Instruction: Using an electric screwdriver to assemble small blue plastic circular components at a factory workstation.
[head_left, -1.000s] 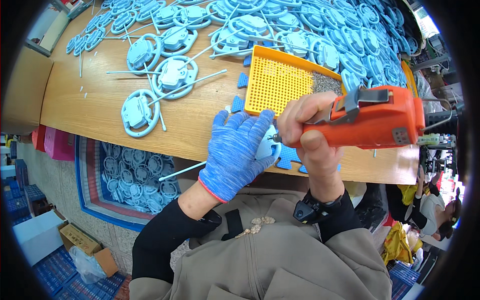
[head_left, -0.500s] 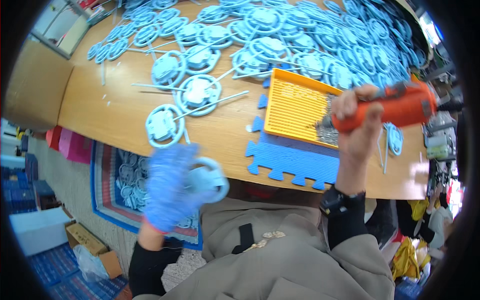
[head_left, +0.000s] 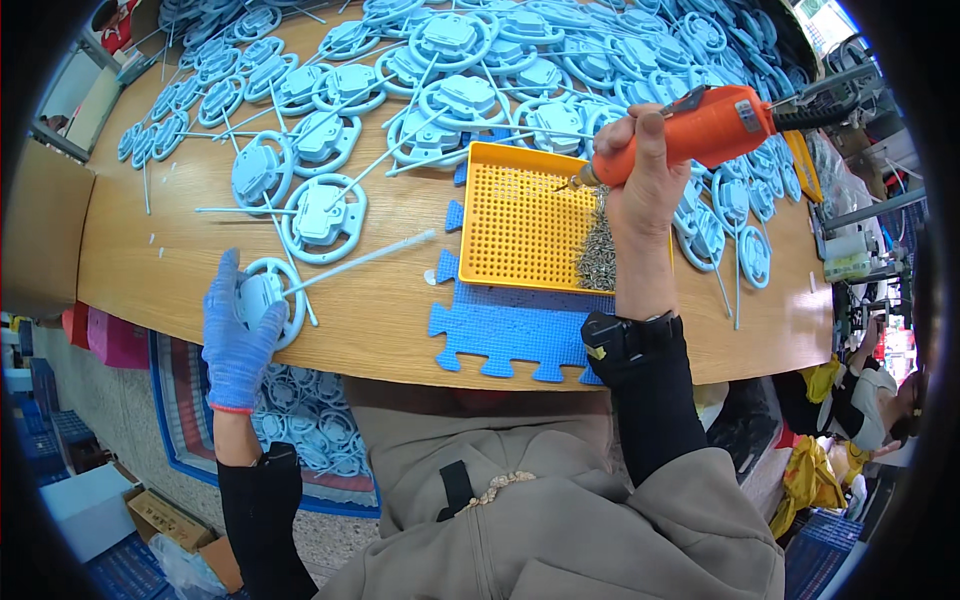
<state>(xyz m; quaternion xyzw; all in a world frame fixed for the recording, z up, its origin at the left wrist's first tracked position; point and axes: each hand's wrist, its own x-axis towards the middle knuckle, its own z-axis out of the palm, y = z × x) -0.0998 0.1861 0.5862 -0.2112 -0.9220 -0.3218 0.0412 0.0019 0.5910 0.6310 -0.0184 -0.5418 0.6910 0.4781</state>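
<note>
My left hand [head_left: 240, 335], in a blue knitted glove, is at a light blue plastic ring-shaped part [head_left: 262, 297] near the table's front left edge. Its thumb lies across the part's face and its fingers reach along the left side. A thin stem runs from the ring area toward the right. In my bare right hand [head_left: 643, 170] is an orange electric screwdriver [head_left: 715, 128], gripped around its body. Its bit points left over a yellow perforated tray [head_left: 520, 235]. Small metal screws [head_left: 598, 255] are heaped at the tray's right end. Whether a screw sits on the bit, I cannot tell.
Many similar light blue parts [head_left: 455, 40] cover the table's far side, several with long stems. Under the tray lies a blue foam mat [head_left: 515, 325]. Below the table edge, a blue-rimmed bin [head_left: 165, 400] holds more parts. Cardboard boxes [head_left: 170, 515] stand on the floor at left.
The part that was by my left hand at the table edge is no longer there. That hand has moved left and forward onto another part. The screwdriver's bit has shifted over the tray's middle.
</note>
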